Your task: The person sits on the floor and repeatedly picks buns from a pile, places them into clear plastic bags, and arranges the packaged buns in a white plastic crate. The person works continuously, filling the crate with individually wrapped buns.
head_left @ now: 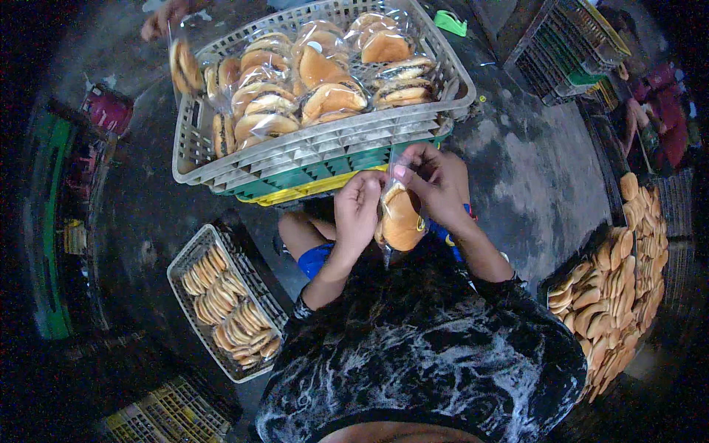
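Clear plastic bag: thin, glossy, crinkled film (393,164), its narrow top gathered between the two hands, just above the centre of the clock.
Bun in the bag: one smooth, rounded, golden-brown bun (403,220), hanging below the fingers, with a small yellow mark at its three o'clock edge.
Left hand: at the bag's ten o'clock side, fingers curled (360,203), tips pinching the film.
Right hand: at one o'clock of the bun, thumb and forefinger (436,184) nipping the film near the top.
Crate stack: toward twelve, a wide grey plastic crate with lattice walls (310,151) sits over a green plastic crate (310,177) and a yellow plastic crate (295,195); its near rim runs just beyond the hands.
Bagged buns: shiny, plump packets with dark filling (332,88), piled inside the grey crate.
Small crate: at eight, a narrow pale-grey plastic crate (198,325) holds tight rows of unwrapped buns (229,306).
Bun heap: toward four, a broad mass of matt, tan buns (605,295).
Floor: dark, patchy, worn surface (532,162), a wide strip at two to three o'clock between stack and heap.
Another person's hand: at eleven (156,26), beyond the grey crate's far-left corner.
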The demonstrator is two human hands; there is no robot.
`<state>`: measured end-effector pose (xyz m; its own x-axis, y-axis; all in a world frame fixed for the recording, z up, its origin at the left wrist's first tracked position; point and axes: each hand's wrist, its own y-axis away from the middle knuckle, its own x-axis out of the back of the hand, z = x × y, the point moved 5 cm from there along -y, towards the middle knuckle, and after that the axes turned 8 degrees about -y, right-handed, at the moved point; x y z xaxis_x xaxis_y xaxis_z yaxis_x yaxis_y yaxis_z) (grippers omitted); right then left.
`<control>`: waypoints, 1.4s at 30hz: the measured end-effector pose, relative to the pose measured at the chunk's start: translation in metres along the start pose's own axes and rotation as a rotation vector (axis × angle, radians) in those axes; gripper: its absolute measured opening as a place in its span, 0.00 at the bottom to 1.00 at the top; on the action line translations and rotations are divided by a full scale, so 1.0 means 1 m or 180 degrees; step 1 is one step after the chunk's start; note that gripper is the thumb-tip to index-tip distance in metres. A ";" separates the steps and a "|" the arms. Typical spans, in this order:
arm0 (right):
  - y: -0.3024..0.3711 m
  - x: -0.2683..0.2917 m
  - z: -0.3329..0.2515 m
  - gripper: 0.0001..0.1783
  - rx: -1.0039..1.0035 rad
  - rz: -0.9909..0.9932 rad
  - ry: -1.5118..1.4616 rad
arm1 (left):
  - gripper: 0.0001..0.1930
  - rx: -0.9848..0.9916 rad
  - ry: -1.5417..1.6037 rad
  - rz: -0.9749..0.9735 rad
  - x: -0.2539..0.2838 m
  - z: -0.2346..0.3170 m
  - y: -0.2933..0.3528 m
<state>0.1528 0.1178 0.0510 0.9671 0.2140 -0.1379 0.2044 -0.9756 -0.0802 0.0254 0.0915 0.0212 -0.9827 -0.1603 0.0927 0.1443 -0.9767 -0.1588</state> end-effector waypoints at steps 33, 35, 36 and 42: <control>0.046 0.257 0.199 0.32 -0.1805 0.2037 0.1472 | 0.16 0.0257 -0.0729 -0.0359 -0.153 -0.064 -0.010; 0.097 0.303 0.312 0.32 -0.2341 0.2163 0.2957 | 0.17 0.0324 -0.0901 -0.0399 -0.145 -0.077 -0.014; 0.113 0.311 0.354 0.32 -0.2440 0.2030 0.3540 | 0.17 0.0457 -0.0848 -0.0408 -0.137 -0.093 -0.012; 0.096 0.302 0.375 0.29 -0.1562 0.1181 0.4122 | 0.20 0.0662 -0.1124 -0.0279 -0.115 -0.126 -0.017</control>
<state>0.4080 0.1069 -0.3687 0.3751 0.0131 0.9269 -0.3134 -0.9392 0.1401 0.1216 0.1442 -0.1103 -0.8974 -0.0791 0.4340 0.1180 -0.9910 0.0633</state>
